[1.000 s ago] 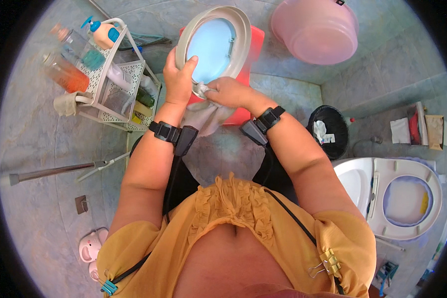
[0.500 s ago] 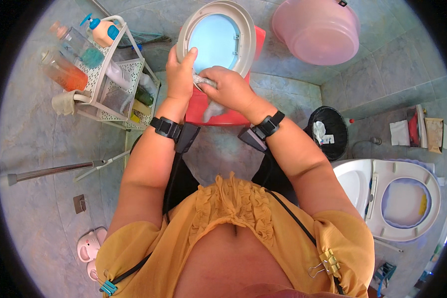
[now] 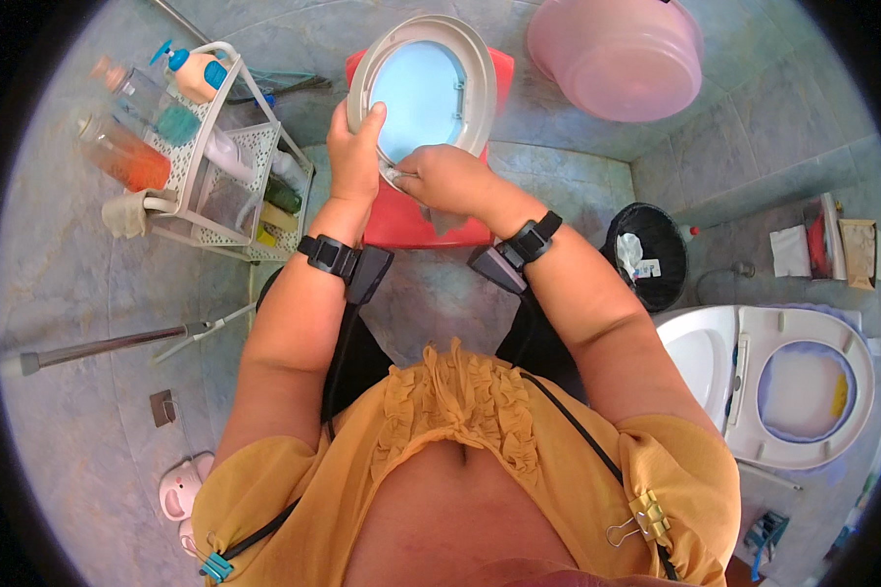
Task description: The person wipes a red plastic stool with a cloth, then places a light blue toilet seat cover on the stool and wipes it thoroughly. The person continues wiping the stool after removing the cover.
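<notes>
An oval, pale-grey rimmed piece [image 3: 478,88] with a light-blue centre and small hinge-like fittings on its inner right edge is held up over a red stool [image 3: 392,223]. My left hand [image 3: 354,152] grips its lower left edge, thumb lying over the rim onto the blue face. At the near rim, my right hand [image 3: 447,178] is closed on a grey-white cloth [image 3: 448,219], pressing a bunched part against the edge. The rest of the cloth hangs below my right hand in front of the stool; my fingers hide part of it.
At left stands a white shelf rack [image 3: 198,157] with bottles and a hanging rag. A pink basin [image 3: 622,64] is at the far right. A black bin [image 3: 646,256] and a toilet [image 3: 700,357] with raised seat lie to my right. Pink slippers [image 3: 178,489] are at lower left.
The oval piece has come slightly nearer, showing more of the red stool behind it. My right hand has shifted along the near rim with the cloth, whose hanging end has swung right.
</notes>
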### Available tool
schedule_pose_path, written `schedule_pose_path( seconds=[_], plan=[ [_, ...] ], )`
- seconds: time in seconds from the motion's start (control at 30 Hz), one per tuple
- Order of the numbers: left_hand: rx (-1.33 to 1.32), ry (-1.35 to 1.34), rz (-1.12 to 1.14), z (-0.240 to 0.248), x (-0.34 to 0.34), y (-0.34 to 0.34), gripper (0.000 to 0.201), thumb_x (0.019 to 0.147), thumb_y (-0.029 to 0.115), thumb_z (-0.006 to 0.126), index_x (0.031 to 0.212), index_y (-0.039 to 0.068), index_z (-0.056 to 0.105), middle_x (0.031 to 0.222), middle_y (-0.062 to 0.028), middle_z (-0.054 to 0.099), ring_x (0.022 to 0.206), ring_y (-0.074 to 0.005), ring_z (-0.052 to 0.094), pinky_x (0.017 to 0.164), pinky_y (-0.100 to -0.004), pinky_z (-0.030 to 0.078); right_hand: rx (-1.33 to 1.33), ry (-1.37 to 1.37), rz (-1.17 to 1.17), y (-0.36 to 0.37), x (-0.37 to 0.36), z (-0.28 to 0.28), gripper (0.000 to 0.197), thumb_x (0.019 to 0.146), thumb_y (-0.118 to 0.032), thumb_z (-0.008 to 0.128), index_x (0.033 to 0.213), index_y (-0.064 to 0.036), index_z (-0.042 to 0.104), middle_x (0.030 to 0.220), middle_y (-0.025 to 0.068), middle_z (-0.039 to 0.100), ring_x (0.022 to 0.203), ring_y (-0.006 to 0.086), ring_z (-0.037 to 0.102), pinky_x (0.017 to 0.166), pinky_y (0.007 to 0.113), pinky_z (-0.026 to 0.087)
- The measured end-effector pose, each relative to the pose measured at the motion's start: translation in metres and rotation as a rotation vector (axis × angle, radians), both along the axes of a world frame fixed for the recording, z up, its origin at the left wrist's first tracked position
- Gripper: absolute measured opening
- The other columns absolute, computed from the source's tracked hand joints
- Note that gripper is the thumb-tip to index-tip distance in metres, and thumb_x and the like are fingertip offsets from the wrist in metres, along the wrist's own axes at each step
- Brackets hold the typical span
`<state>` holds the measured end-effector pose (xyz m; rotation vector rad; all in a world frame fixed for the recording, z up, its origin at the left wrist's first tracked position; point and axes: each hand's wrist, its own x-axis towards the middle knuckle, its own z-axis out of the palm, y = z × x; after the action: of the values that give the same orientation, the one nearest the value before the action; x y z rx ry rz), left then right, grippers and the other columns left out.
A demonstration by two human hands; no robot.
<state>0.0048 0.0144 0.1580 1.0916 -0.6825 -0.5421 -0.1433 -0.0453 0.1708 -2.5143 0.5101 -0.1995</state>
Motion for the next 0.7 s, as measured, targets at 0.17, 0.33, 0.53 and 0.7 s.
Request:
schedule_pose_path(
  seconds=[0.17, 0.33, 0.53, 0.7],
  plan=[
    [0.028, -0.097, -0.123, -0.001, -0.002, 0.004, 0.05, 0.096, 0.029, 0.068, 0.134, -0.003, 0.057, 0.122, -0.0101, 0.064, 0.111, -0.0175, 0.059, 0.097, -0.0338, 0.047, 0.393, -0.262, -0.119, 0.003, -0.005, 0.003, 0.03, 0.094, -0.029, 0.065, 0.091, -0.0012, 0.075, 0.077, 0.0165, 0.071, 0.071, 0.028, 0.067, 0.071, 0.041, 0.052],
    [0.052, -0.232, -0.222, -0.001, -0.015, 0.005, 0.05, 0.097, 0.029, 0.067, 0.135, -0.002, 0.056, 0.124, -0.0105, 0.064, 0.114, -0.0182, 0.059, 0.1, -0.0342, 0.046, 0.637, -0.367, -0.275, 0.004, -0.005, 0.002, 0.03, 0.098, -0.026, 0.066, 0.088, 0.0006, 0.075, 0.07, 0.0041, 0.068, 0.069, 0.008, 0.057, 0.064, 0.031, 0.049],
    [0.014, -0.19, -0.279, 0.01, -0.019, 0.003, 0.049, 0.096, 0.023, 0.068, 0.136, -0.002, 0.056, 0.125, -0.0105, 0.064, 0.114, -0.0173, 0.059, 0.1, -0.0323, 0.047, 0.872, -0.552, -0.249, 0.003, -0.004, -0.003, 0.029, 0.1, -0.024, 0.063, 0.087, -0.0001, 0.073, 0.077, -0.0002, 0.068, 0.068, 0.0067, 0.057, 0.062, 0.027, 0.047],
    [0.045, -0.1, -0.297, 0.012, -0.02, 0.006, 0.046, 0.096, 0.023, 0.068, 0.133, -0.001, 0.058, 0.123, -0.0102, 0.065, 0.111, -0.0168, 0.06, 0.098, -0.0323, 0.047, 0.977, -0.694, -0.251, 0.0, -0.004, 0.003, 0.026, 0.102, -0.021, 0.061, 0.094, -0.0001, 0.074, 0.083, 0.0005, 0.07, 0.072, 0.0071, 0.06, 0.066, 0.027, 0.049]
  ],
)
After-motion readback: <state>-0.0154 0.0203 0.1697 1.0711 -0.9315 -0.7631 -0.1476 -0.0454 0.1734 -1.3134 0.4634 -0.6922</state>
